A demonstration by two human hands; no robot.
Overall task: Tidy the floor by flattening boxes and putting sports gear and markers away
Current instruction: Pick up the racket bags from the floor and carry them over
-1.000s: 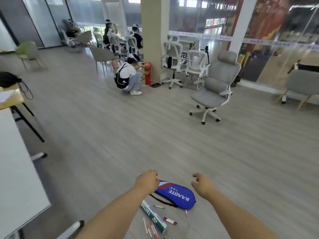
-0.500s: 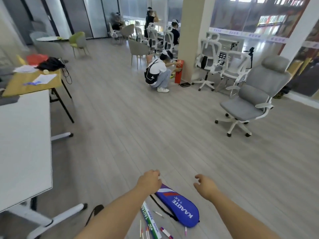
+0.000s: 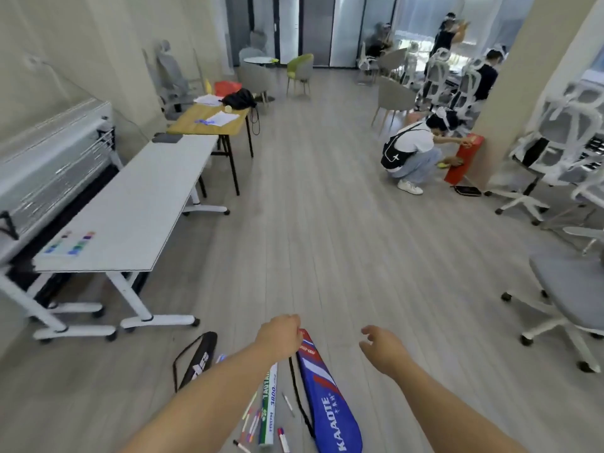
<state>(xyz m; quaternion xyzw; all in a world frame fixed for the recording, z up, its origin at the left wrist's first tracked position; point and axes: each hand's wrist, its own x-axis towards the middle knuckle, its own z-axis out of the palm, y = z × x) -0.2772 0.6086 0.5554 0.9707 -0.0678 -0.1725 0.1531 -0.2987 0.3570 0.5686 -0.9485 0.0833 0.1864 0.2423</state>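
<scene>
Clutter low at six o'clock
Blue racket bag [image 3: 327, 397] is laid beneath left hand [image 3: 281, 335], curled, contents untellable; right hand [image 3: 382, 346] is spread empty. Markers [image 3: 250, 423] at bag's eight o'clock are best gathered together.

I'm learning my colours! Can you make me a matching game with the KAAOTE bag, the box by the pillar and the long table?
Things:
1. KAAOTE bag
2. box
3. long table

Colours:
A. white
B. blue
C. red

Pairs: 1-B, 2-C, 3-A.
</scene>
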